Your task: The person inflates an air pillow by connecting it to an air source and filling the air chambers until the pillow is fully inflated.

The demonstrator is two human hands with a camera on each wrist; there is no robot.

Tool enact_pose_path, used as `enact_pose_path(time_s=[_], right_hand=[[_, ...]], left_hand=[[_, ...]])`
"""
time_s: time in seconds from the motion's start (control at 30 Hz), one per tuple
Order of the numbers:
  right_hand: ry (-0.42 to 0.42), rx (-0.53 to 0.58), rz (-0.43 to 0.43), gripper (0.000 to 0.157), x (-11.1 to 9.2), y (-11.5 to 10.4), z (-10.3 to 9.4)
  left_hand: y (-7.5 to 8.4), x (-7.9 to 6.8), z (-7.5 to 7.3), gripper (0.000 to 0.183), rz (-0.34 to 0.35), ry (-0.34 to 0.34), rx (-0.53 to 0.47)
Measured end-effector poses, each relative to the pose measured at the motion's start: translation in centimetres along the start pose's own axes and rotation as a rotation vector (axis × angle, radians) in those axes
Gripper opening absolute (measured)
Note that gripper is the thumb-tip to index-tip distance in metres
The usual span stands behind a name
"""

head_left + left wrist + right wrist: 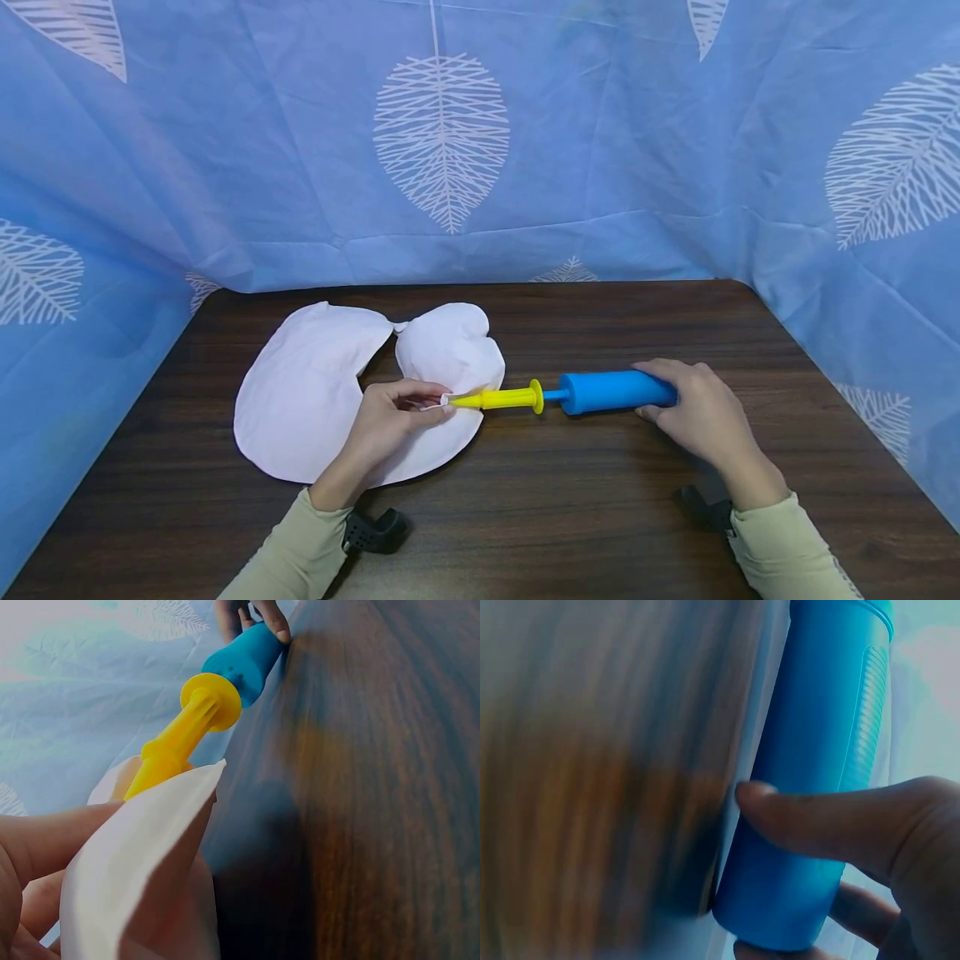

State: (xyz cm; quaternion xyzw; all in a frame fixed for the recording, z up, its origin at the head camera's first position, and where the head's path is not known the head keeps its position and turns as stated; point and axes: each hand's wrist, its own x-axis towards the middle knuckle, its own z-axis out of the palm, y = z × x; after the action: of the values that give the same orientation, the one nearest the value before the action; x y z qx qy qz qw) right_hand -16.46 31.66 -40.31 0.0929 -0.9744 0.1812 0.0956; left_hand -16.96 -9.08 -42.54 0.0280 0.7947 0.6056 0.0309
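A balloon hand pump with a blue barrel [611,392] and a yellow nozzle [512,397] points leftward over the table. My right hand [697,408] grips the far right end of the barrel; in the right wrist view the thumb lies across the blue barrel [810,750]. A white curved inflatable, shaped like a neck pillow [300,392], lies mostly flat, with a puffier right lobe. My left hand [386,425] pinches its small white valve at the tip of the nozzle. Close up in the left wrist view, a white fold [142,855] hides the nozzle's tip.
The dark wood-grain table [570,517] has its back edge against a blue curtain [600,150] with white leaf prints. Black wrist straps [375,532] are worn over pale sleeves [288,554].
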Motion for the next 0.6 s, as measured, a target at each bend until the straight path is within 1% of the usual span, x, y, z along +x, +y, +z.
enact_pose_path(time_s=[0.13,0.23,0.43,0.6], right_hand=[[0.007,-0.011,-0.086,0.062,0.0,-1.6,0.5],[0.013,-0.027,-0.111,0.063,-0.1,-2.1,0.6],[0.010,-0.046,-0.092,0.062,-0.2,-2.2,0.6],[-0.035,-0.053,-0.058,0.061,-0.1,-2.0,0.1]], left_hand=[[0.0,0.0,0.1,0.023,0.007,-0.010,-0.002],[0.1,0.0,0.1,0.023,0.009,-0.014,-0.002],[0.0,0.1,0.0,0.023,0.007,-0.022,0.000],[-0.1,0.1,-0.1,0.023,-0.012,-0.014,-0.018]])
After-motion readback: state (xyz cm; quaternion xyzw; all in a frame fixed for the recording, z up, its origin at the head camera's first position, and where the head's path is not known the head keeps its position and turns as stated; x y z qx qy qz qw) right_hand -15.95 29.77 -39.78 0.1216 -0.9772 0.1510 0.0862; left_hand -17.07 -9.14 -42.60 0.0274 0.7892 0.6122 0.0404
